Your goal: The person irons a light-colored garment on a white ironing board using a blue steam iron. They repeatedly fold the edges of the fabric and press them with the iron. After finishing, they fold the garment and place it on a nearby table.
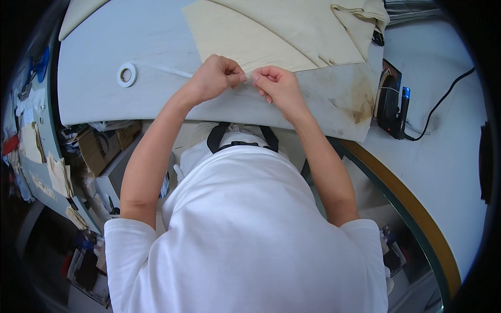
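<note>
My left hand pinches the end of a narrow white tape between thumb and fingertips. The tape runs left towards a white tape roll lying flat on the light covered table. Close beside it, my right hand has its thumb and forefinger pressed together at a small whitish bit; whether this belongs to the same tape cannot be told. Just beyond both hands lies cream fabric, its near edge slightly wrinkled and partly hidden by the hands.
A black iron with a cord stands at the right of the covered table, past a brown scorch stain. More folded cream fabric lies at the back right. Below the left edge are a cardboard box and fabric pieces.
</note>
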A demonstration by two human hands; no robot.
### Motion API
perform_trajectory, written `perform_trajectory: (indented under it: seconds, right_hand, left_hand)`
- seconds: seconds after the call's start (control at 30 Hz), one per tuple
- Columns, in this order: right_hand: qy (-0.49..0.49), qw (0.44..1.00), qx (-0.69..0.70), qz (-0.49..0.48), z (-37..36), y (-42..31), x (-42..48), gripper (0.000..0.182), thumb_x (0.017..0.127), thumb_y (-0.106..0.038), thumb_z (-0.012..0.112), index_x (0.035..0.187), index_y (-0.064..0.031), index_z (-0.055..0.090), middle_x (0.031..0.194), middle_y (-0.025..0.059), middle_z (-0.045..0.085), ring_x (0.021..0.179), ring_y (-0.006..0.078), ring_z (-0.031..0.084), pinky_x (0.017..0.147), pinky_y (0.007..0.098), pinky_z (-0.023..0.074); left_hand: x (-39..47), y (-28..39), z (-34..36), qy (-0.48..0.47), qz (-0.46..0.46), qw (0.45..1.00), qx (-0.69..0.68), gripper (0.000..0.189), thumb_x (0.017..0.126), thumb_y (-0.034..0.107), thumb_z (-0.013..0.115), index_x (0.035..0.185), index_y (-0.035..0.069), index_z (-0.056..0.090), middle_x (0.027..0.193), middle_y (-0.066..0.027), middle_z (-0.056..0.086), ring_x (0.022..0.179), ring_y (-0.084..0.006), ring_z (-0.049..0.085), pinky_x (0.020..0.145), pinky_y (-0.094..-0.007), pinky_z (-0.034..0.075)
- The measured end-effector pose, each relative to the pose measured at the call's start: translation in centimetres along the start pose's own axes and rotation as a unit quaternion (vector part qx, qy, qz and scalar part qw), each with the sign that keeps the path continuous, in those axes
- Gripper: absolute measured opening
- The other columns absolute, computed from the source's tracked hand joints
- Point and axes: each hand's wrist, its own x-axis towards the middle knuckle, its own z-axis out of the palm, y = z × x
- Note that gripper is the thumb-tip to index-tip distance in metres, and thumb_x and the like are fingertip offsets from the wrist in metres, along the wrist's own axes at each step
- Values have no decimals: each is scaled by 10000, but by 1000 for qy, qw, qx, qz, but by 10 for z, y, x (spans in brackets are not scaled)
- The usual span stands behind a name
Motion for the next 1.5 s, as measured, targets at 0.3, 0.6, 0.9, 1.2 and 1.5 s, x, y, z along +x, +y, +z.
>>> perform_trajectory:
  seconds: [0.3,0.6,0.9,1.2,1.5]
  right_hand:
    - [210,976,-45,-42,-56,51,-3,133,865,-130,701,857,2,705,697,5,659,561,56,538,500,214,419]
    - [247,956,-139,-77,-48,51,26,150,866,-153,702,856,-4,694,648,-19,621,527,44,518,480,199,389]
    - [288,909,-285,-100,-44,54,30,201,814,-214,739,828,-14,722,700,56,717,594,97,634,586,268,498]
    - [342,832,-424,-103,-57,39,8,248,827,-271,678,1012,-106,692,748,93,705,716,270,693,672,400,527]
    - [513,555,-653,48,-396,3,-80,654,870,-492,631,1291,4,564,1218,261,613,1143,439,572,965,536,447]
  left_hand:
    - [-13,-42,-19,114,17,977,178,182,847,118,666,926,-41,704,771,-192,685,662,-248,625,687,-364,509]
    - [-16,-68,-41,207,-31,956,207,204,864,143,673,870,-59,694,645,-96,627,583,-128,520,568,-322,447]
    - [-14,-77,-37,215,-60,952,211,210,808,167,683,853,-34,721,755,-202,693,664,-297,667,672,-384,524]
    - [-10,-78,-34,217,-59,950,215,207,814,160,683,867,-36,724,774,-206,697,678,-301,667,679,-386,522]
    - [-14,-71,-34,214,-78,949,218,208,814,152,685,876,-44,719,769,-201,696,688,-293,661,689,-383,516]
